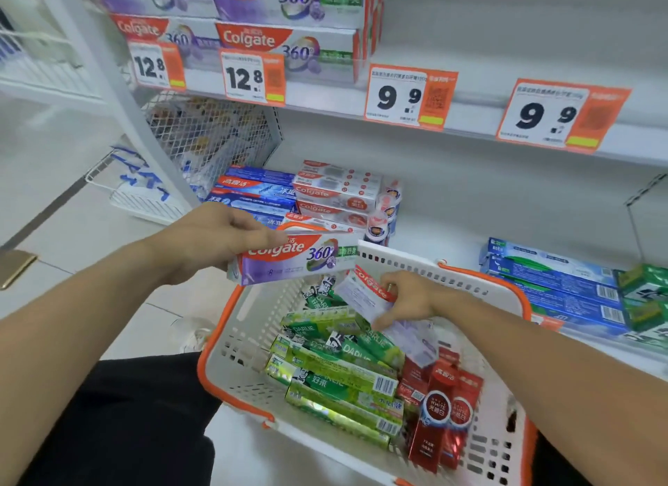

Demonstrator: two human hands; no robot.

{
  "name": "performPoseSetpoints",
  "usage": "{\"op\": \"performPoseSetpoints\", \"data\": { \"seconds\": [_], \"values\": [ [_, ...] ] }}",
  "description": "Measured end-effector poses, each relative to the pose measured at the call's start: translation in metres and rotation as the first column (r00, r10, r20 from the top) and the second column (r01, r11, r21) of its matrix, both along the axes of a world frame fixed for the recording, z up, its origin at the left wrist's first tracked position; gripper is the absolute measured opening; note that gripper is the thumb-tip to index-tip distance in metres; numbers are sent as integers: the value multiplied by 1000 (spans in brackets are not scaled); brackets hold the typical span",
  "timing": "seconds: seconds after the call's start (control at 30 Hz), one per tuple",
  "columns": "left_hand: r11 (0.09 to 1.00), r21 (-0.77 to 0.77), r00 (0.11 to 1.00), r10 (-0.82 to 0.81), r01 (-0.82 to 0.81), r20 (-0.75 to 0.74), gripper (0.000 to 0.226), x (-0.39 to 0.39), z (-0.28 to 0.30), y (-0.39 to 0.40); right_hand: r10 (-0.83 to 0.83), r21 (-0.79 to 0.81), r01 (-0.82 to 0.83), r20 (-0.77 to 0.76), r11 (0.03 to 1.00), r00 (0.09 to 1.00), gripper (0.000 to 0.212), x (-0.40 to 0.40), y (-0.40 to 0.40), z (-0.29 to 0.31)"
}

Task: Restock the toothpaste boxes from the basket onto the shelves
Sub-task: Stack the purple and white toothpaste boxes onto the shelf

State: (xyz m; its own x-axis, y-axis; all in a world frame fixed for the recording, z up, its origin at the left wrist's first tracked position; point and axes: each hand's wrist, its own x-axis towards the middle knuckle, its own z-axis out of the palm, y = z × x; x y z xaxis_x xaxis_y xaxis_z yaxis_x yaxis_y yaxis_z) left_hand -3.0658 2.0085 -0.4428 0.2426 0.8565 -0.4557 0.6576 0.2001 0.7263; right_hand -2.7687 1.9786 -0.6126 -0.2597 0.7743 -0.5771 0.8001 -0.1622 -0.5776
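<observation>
My left hand (220,237) grips a purple Colgate 360 box (294,259) by its left end, level above the far rim of the basket. My right hand (415,297) is inside the white basket with orange rim (231,344) and pinches a white and red Colgate box (363,294), tilted with one end up. Several green Darlie boxes (339,373) and red Colgate boxes (439,409) lie in the basket. More purple Colgate 360 boxes (285,40) are stacked on the upper shelf at the left.
Blue and red-white Colgate boxes (300,196) stand stacked on the lower shelf behind the basket. Blue and green boxes (571,286) fill the lower shelf at the right. Price tags 12.8 (249,76) and 9.9 (401,96) hang on the upper shelf edge (470,118). A wire rack (206,138) stands left.
</observation>
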Motion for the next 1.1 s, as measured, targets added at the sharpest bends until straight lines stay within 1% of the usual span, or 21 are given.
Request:
{"op": "performPoseSetpoints", "data": {
  "seconds": [0.07,0.1,0.13,0.2,0.23,0.27,0.33,0.37,0.4,0.47,0.5,0.57,0.63,0.7,0.73,0.77,0.83,0.87,0.97,1.03,1.1],
  "values": [
    [998,37,997,39,-42,70,99,-7,3,9,-72,-60,65,-131,996,989,41,3,5,30],
    [996,61,994,54,-59,95,97,-11,4,14,-124,-108,104,-205,989,971,41,4,5,44],
    [993,92,992,61,-72,114,92,-13,5,19,-191,-165,148,-290,975,938,43,5,4,56],
    [981,154,982,90,-117,168,79,-16,9,28,-337,-290,219,-463,932,820,49,10,0,80],
    [974,181,975,100,-137,199,75,-16,11,31,-382,-321,240,-517,916,766,48,13,-2,93],
    [968,203,967,95,-145,235,73,-15,13,34,-401,-314,264,-543,912,738,44,15,-3,107],
    [965,206,932,83,-164,353,79,-10,18,36,-385,-244,298,-569,923,727,36,17,-3,137],
    [965,192,900,81,-178,428,81,-6,21,35,-358,-193,303,-578,933,733,35,18,-3,151],
    [962,186,864,85,-201,495,78,-2,24,34,-328,-132,312,-583,941,743,36,17,-1,165],
    [951,180,806,104,-253,583,60,11,32,30,-296,-8,358,-581,934,758,43,13,1,190],
    [947,177,785,107,-267,610,53,15,36,28,-288,48,385,-579,922,762,47,10,2,198],
    [949,194,781,79,-250,620,46,21,40,23,-236,188,376,-512,907,826,47,2,4,212],
    [960,211,807,24,-183,590,46,22,42,19,-153,271,267,-377,925,913,50,-3,4,222],
    [973,200,826,-17,-116,564,47,24,42,13,-86,233,152,-268,961,959,53,-6,4,226],
    [977,190,832,-28,-94,555,47,27,41,10,-59,205,112,-246,972,967,51,-7,4,226],
    [981,177,838,-34,-75,544,48,31,38,7,-48,169,95,-263,981,964,48,-9,4,224],
    [988,150,853,-44,-41,520,52,39,34,4,-66,84,102,-354,991,933,39,-12,4,216],
    [990,140,860,-49,-26,508,55,43,32,3,-68,67,101,-382,993,922,38,-12,4,212],
    [990,135,882,-33,-35,470,61,52,27,2,-12,92,57,-431,994,902,44,-5,2,203],
    [989,142,887,-19,-52,462,57,59,25,1,-44,97,102,-477,990,878,48,5,-1,204],
    [989,136,872,-10,-65,490,55,68,26,0,-129,99,207,-509,973,851,52,19,-5,206]
  ]
}}
